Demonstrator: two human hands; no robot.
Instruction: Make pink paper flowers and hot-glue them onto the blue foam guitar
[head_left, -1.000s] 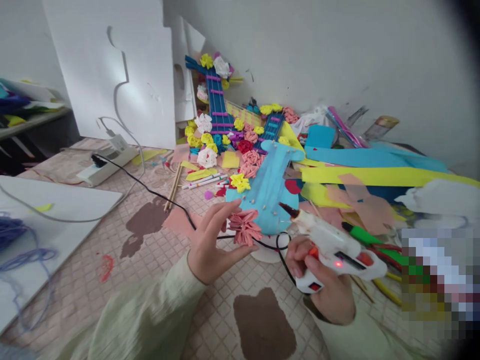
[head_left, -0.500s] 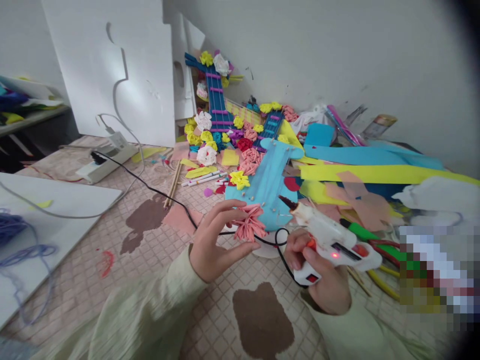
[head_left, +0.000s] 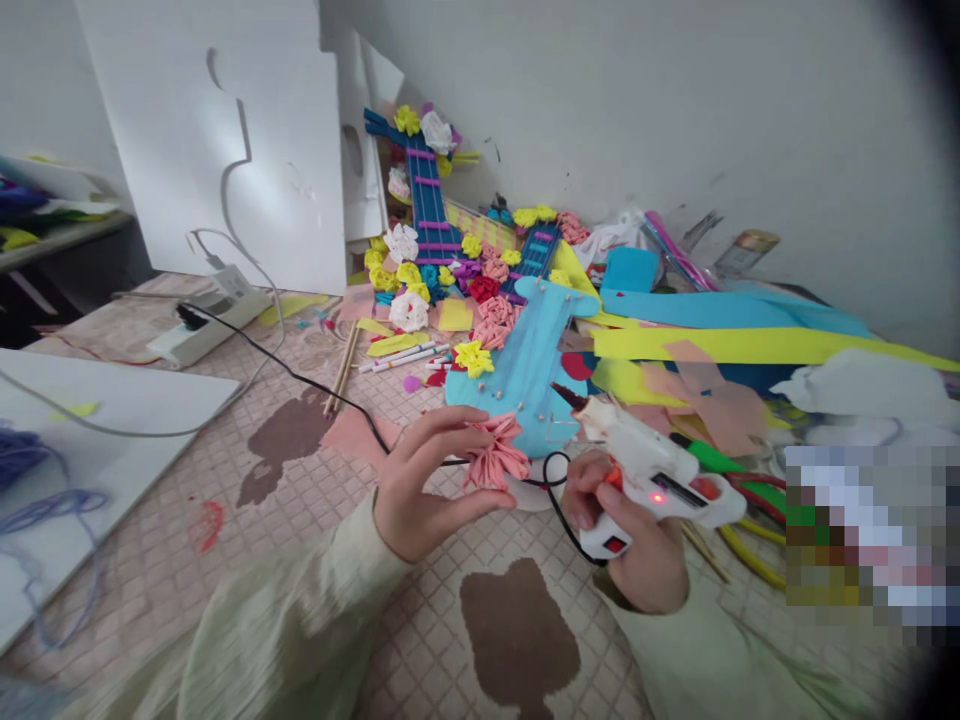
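Between the thumb and fingers of my left hand [head_left: 424, 485] is a pink paper flower [head_left: 498, 455] with pleated petals. My right hand [head_left: 637, 535] is wrapped round the handle of a white glue gun [head_left: 637, 450], its red light lit and its dark nozzle pointing left, apart from the flower. Just behind both hands lies a light-blue guitar-shaped piece [head_left: 529, 350] with beads and strings on it. A yellow paper flower [head_left: 473, 358] sits on its left side. The glue gun's black cord passes behind the pink flower.
A white power strip [head_left: 214, 315] stands at the left, its black cord [head_left: 300, 372] crossing the table. Paper-flower-covered blue guitars [head_left: 431, 200] lean at the back. Yellow and blue strips [head_left: 720, 345] spread rightward. A white board [head_left: 135, 420] with purple yarn lies at left.
The view has shifted slightly, so everything sits a little further left. Both hands keep their holds on the flower and the glue gun.
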